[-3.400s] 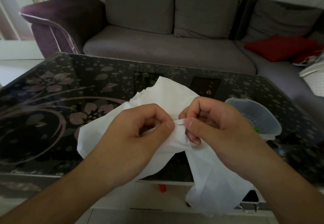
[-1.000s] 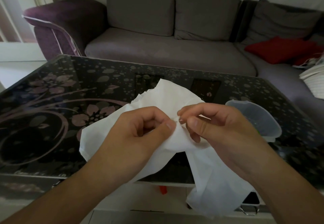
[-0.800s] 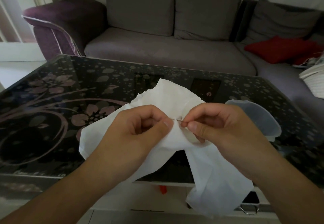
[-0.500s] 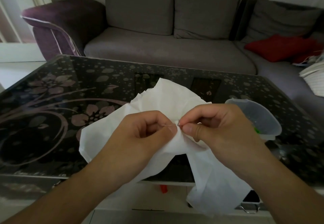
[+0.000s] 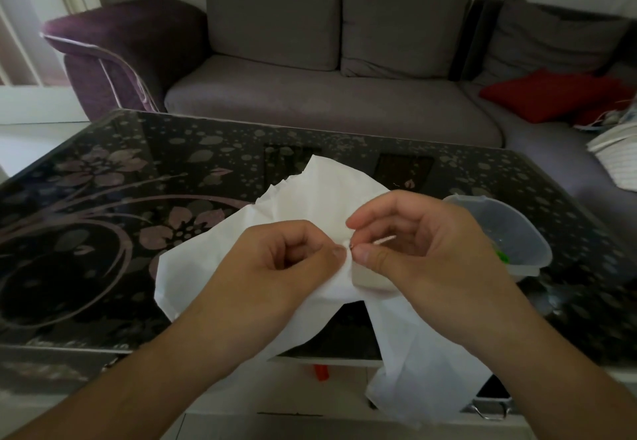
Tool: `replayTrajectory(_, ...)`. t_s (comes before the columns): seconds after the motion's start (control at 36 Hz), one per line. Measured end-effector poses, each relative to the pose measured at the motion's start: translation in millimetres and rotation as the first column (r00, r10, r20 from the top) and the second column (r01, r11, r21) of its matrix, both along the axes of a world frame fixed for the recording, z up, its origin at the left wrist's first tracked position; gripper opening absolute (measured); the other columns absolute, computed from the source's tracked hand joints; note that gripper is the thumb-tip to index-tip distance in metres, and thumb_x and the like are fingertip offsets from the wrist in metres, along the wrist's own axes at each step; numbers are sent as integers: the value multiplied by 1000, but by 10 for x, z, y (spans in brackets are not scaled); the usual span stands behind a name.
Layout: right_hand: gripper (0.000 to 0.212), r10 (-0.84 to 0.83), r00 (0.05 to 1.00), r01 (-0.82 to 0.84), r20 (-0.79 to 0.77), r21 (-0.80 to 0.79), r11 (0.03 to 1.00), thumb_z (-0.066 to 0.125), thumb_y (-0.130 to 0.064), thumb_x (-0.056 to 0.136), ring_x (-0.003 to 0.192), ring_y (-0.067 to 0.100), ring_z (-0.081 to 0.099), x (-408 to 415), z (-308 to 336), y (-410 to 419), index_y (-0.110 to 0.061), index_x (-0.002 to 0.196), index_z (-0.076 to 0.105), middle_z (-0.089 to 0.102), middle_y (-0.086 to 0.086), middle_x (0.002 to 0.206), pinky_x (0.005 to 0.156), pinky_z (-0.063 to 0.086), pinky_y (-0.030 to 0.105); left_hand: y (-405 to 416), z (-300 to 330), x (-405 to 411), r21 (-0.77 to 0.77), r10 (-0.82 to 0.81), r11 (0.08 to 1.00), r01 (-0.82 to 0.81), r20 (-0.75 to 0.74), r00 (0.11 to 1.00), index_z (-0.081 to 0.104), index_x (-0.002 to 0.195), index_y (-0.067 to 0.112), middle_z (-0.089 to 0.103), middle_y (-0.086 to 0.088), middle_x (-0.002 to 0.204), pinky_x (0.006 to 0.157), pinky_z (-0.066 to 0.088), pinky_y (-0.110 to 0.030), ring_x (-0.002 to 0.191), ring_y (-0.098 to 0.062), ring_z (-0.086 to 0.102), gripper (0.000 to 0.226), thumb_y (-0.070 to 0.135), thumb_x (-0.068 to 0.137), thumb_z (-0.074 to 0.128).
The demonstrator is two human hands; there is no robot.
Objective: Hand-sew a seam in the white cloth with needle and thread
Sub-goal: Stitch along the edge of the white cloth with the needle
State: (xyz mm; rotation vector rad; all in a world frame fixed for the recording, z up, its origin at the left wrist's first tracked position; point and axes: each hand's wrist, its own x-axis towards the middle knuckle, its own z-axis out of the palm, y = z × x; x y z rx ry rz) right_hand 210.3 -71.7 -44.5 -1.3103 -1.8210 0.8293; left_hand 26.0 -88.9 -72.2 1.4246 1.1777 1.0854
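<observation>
white cloth (image 5: pixel 320 205): bunched up between both hands, held just above the near edge of the bench (image 5: pixel 144 171) — one end spread out on the dark flowery glass, the other hanging down past the edge on the right.
left hand (image 5: pixel 275 267): grip closed on a fold of the cloth, thumb pressed down on top, fingers curled under.
right hand (image 5: pixel 413 250): thumb and forefinger pinching the needle (image 5: pixel 351 246) right at the fold, just beside the left thumb — only a tiny glint showing.
thread: too fine to make out for sure.
plastic tub (image 5: pixel 510 233): clear, on the bench behind the right hand, something green inside.
background: grey sofa (image 5: pixel 327 105), red cushion (image 5: pixel 551 95) off right.
</observation>
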Motion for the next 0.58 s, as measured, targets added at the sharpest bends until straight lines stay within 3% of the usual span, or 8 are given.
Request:
replayTrajectory(0.14,31,98,995,-99,25,79,992,76,-14,90,120,1,60,52,9,10,-40,107,72,68,-23,118,100,53,29,21,4,-7,1,11,1000,-11,4,1000,78,77,22,70,8,67,61,45,-9,64,-2,63,20,30,94,68)
replayTrajectory(0.28,30,182,982,-186,39,161,969,81,-9,84,115,10,64,-9,-49,14,-33,101,78,73,-20,107,94,52,25,50,-43,-24,17,-11,1000,11,-5,1000,81,84,23,75,-12,83,75,52,-25,86,-31,70,18,30,94,68)
replayTrajectory(0.42,24,149,989,-150,25,249,957,83,-8,81,103,10,68,-3,-91,15,-28,93,81,74,-19,95,87,52,19,44,-17,-32,-28,-21,999,22,26,999,81,79,19,71,-1,70,59,43,-9,64,-4,62,20,24,94,68)
replayTrajectory(0.5,22,101,992,-120,77,297,947,84,-12,81,98,4,66,-16,-111,-12,-32,90,80,73,-22,92,84,50,13,48,-16,-41,-47,-39,998,40,24,999,79,75,22,69,2,69,61,43,-10,66,-2,61,22,25,93,68)
replayTrajectory(0.58,20,50,990,-93,135,339,936,85,-17,82,96,3,64,-37,-132,-19,-35,87,78,71,-23,92,84,51,15,49,-6,-56,-57,-52,997,53,26,998,79,77,19,71,-6,75,67,45,-17,73,-7,63,21,23,94,67)
